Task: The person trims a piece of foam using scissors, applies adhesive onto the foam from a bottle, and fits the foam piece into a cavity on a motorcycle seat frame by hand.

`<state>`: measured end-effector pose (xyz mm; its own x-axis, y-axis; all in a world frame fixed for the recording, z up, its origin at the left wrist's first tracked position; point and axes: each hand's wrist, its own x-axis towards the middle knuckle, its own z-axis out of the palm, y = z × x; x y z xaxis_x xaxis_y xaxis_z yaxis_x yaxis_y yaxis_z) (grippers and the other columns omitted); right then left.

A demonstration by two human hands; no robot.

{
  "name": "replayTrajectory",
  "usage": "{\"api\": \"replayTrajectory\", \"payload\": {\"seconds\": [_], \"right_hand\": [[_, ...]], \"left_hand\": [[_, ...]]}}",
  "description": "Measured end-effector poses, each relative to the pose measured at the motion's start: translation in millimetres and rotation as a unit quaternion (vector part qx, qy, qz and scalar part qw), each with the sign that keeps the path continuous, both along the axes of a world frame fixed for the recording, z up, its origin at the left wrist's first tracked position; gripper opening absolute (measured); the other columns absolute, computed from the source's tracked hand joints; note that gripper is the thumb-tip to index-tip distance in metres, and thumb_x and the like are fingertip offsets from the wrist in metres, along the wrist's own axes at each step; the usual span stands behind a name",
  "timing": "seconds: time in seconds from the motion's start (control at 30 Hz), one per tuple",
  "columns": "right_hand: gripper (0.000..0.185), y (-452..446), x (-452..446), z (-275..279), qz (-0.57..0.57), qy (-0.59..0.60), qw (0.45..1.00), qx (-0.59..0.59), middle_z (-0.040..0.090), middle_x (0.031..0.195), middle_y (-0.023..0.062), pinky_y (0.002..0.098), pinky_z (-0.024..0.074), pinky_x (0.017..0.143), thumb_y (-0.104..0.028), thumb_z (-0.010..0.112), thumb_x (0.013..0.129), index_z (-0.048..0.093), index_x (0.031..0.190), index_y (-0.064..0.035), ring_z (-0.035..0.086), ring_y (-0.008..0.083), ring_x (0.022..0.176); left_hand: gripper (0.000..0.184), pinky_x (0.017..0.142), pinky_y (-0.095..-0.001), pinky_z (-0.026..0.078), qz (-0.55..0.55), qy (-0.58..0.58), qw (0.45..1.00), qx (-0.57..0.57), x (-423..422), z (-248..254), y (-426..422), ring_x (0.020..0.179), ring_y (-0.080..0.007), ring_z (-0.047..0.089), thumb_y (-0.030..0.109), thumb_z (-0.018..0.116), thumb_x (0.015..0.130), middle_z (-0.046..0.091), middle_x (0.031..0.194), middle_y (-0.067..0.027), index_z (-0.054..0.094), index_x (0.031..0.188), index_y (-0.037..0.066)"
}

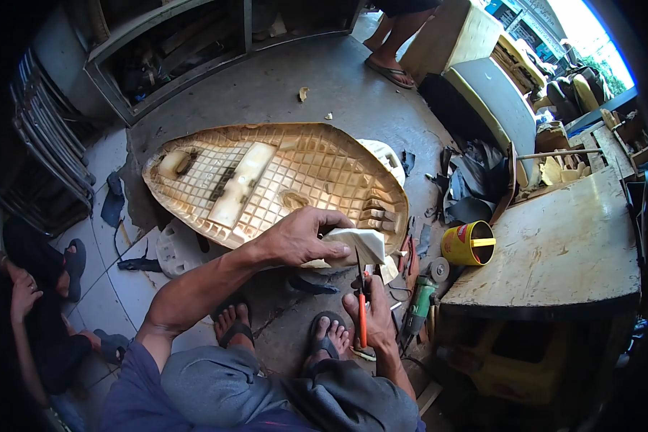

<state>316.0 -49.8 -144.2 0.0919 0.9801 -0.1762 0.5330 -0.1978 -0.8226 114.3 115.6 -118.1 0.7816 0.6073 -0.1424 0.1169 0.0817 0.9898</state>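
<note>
Shell in front of the person, over the floor; left hand above the shell's near edge, block in it; right hand nearer the person, holding scissors, blades at the block; grinder right of right hand; tin beyond grinder, by left edge of the table; stacked frames far left; another person's hand below frames; cabinet behind shell.
</note>
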Motion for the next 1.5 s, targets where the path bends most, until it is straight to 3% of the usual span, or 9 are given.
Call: {"api": "replayTrajectory", "payload": {"seconds": [0.2, 0.73, 0.87, 1.03, 1.13, 1.17, 1.3, 1.43, 1.5], "right_hand": [[0.061, -3.3, 2.1, 2.2, -0.007, 0.099, 0.995, -0.029, 0.050, 0.092, 0.0132, 0.0391, 0.0434, 0.079, -0.058, 0.065, 0.089, 0.051, 0.106, 0.0000, 0.051, 0.0253, 0.087], [0.056, -9.7, -1.2, -14.1, -0.028, 0.086, 0.992, -0.088, 0.051, 0.082, 0.0117, 0.0371, 0.0436, 0.073, -0.057, 0.059, 0.093, 0.050, 0.096, -0.0020, 0.050, 0.0229, 0.077], [0.056, -6.5, -4.4, -10.1, -0.014, 0.076, 0.997, -0.024, 0.051, 0.080, 0.0107, 0.0360, 0.0434, 0.072, -0.057, 0.058, 0.094, 0.051, 0.097, -0.0019, 0.049, 0.0212, 0.076], [0.051, -5.9, -7.5, -19.9, -0.035, 0.206, 0.977, -0.041, 0.053, 0.077, 0.0100, 0.0337, 0.0430, 0.067, -0.052, 0.059, 0.096, 0.055, 0.096, -0.0008, 0.050, 0.0177, 0.073], [0.044, -6.9, -11.3, -7.1, -0.049, 0.038, 0.992, -0.106, 0.053, 0.066, 0.0081, 0.0333, 0.0423, 0.060, -0.042, 0.062, 0.096, 0.057, 0.087, 0.0007, 0.049, 0.0135, 0.065], [0.039, -7.3, -19.3, 1.1, -0.062, 0.002, 0.997, -0.044, 0.050, 0.056, 0.0055, 0.0338, 0.0405, 0.052, -0.034, 0.066, 0.095, 0.059, 0.079, 0.0015, 0.044, 0.0105, 0.056], [0.041, -10.5, -17.5, -4.0, -0.037, -0.033, 0.998, -0.040, 0.055, 0.059, 0.0083, 0.0382, 0.0395, 0.053, -0.035, 0.062, 0.094, 0.061, 0.078, 0.0029, 0.048, 0.0198, 0.052], [0.036, -10.3, -15.4, -8.9, -0.028, 0.055, 0.996, -0.061, 0.053, 0.062, 0.0069, 0.0354, 0.0417, 0.053, -0.034, 0.066, 0.095, 0.059, 0.086, 0.0000, 0.047, 0.0140, 0.056], [0.044, -11.6, -3.8, -21.9, 0.024, 0.080, 0.996, 0.019, 0.051, 0.077, 0.0113, 0.0380, 0.0436, 0.066, -0.042, 0.067, 0.093, 0.053, 0.093, -0.0008, 0.050, 0.0214, 0.070]], "left_hand": [[0.046, 0.093, -0.0310, 0.050, 0.035, -0.021, 0.998, -0.052, 1.5, -2.5, -2.7, 0.100, -0.0166, 0.064, 0.018, 0.074, 0.087, 0.069, 0.109, -0.0113, 0.061, 0.125, -0.003], [0.048, 0.095, -0.0304, 0.049, 0.003, 0.047, 0.999, -0.002, 1.4, 5.4, -3.2, 0.102, -0.0174, 0.064, 0.018, 0.075, 0.087, 0.069, 0.111, -0.0130, 0.060, 0.127, -0.005], [0.048, 0.094, -0.0303, 0.049, 0.022, 0.034, 0.999, -0.034, 0.7, 4.9, -7.3, 0.102, -0.0171, 0.064, 0.018, 0.075, 0.087, 0.069, 0.111, -0.0131, 0.061, 0.126, -0.005], [0.043, 0.084, -0.0291, 0.051, 0.035, 0.031, 0.999, 0.019, -0.2, 1.8, -7.6, 0.092, -0.0154, 0.065, 0.018, 0.073, 0.084, 0.071, 0.103, -0.0122, 0.065, 0.120, -0.005], [0.043, 0.084, -0.0292, 0.052, 0.030, 0.016, 0.999, -0.001, -0.8, 2.9, -8.6, 0.090, -0.0152, 0.065, 0.018, 0.073, 0.085, 0.071, 0.102, -0.0121, 0.065, 0.120, -0.005], [0.043, 0.084, -0.0292, 0.052, 0.031, 0.015, 0.999, 0.000, -0.6, 2.7, -9.5, 0.090, -0.0152, 0.065, 0.018, 0.073, 0.085, 0.071, 0.102, -0.0121, 0.065, 0.120, -0.005], [0.044, 0.083, -0.0291, 0.052, 0.043, -0.001, 0.999, -0.006, 1.8, -0.3, -13.9, 0.091, -0.0150, 0.064, 0.017, 0.073, 0.086, 0.070, 0.104, -0.0114, 0.062, 0.122, -0.005], [0.041, 0.083, -0.0292, 0.052, 0.123, -0.095, 0.988, -0.015, -3.8, -9.3, -13.9, 0.093, -0.0166, 0.064, 0.014, 0.073, 0.087, 0.066, 0.104, -0.0099, 0.057, 0.121, -0.002], [0.040, 0.089, -0.0291, 0.052, 0.102, -0.073, 0.990, -0.066, -11.3, 4.0, -11.2, 0.097, -0.0162, 0.063, 0.010, 0.072, 0.087, 0.064, 0.105, -0.0080, 0.055, 0.121, -0.001]]}}
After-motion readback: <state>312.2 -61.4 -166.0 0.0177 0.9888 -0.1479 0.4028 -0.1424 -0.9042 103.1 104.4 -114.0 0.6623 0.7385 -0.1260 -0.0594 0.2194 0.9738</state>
